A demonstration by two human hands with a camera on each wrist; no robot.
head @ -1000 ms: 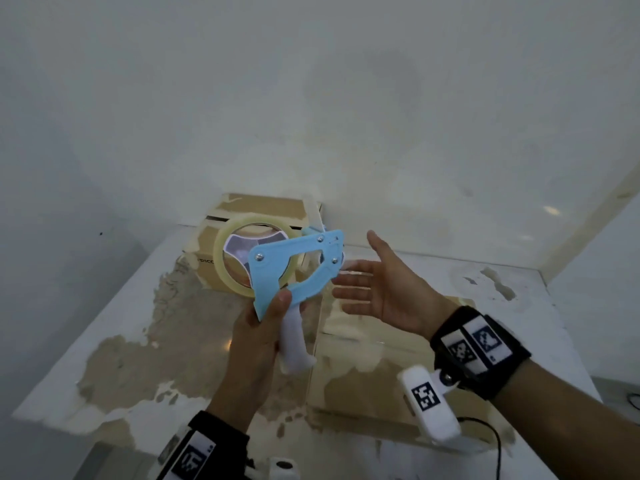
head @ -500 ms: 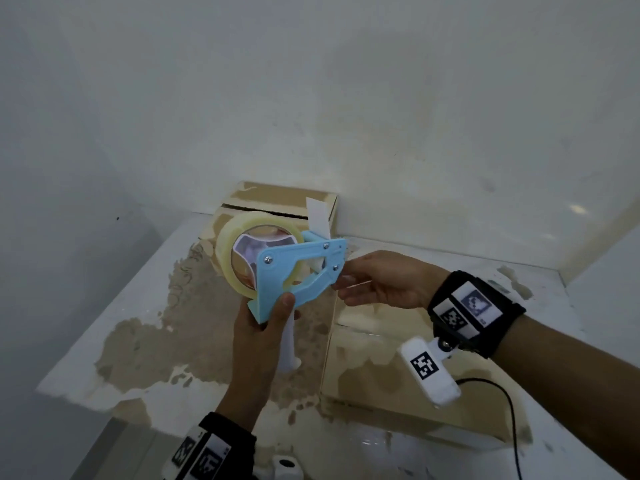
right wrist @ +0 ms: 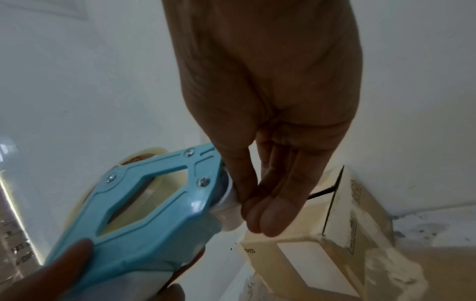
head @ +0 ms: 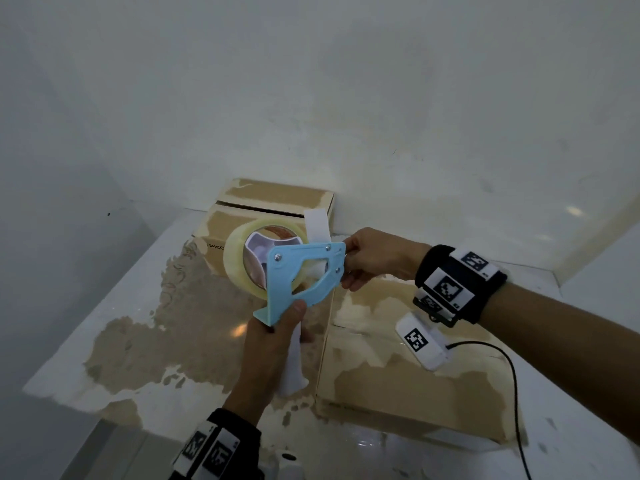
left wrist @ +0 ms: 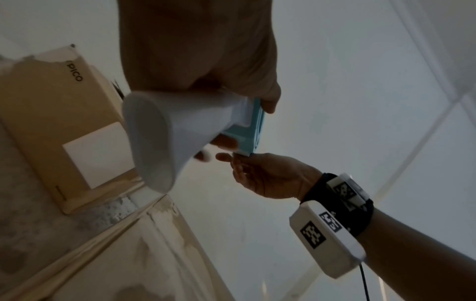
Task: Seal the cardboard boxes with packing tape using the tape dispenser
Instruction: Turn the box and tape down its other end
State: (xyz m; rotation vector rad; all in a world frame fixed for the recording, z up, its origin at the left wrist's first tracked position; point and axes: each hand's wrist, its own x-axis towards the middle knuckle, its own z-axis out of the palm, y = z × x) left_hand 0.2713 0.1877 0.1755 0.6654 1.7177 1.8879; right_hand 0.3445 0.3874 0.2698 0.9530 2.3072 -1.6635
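Note:
My left hand (head: 273, 337) grips the white handle (left wrist: 165, 130) of a light blue tape dispenser (head: 304, 275) and holds it up above the table. A roll of clear packing tape (head: 239, 261) sits in it. My right hand (head: 367, 258) is at the dispenser's front end, thumb and fingers (right wrist: 257, 205) pinching the tape end there. A small cardboard box (head: 270, 206) with a slit between its top flaps stands at the back against the wall. A large flat cardboard box (head: 415, 375) lies on the table under my right forearm.
The white table (head: 114, 320) has worn brown patches and ends at a near edge on the left. White walls close it in at the back and on the right. A black cable (head: 509, 368) runs from my right wrist over the flat box.
My right hand was open beside the dispenser a second ago; it has closed in and now pinches at the dispenser's front end. The dispenser has tilted slightly and stays in my left hand.

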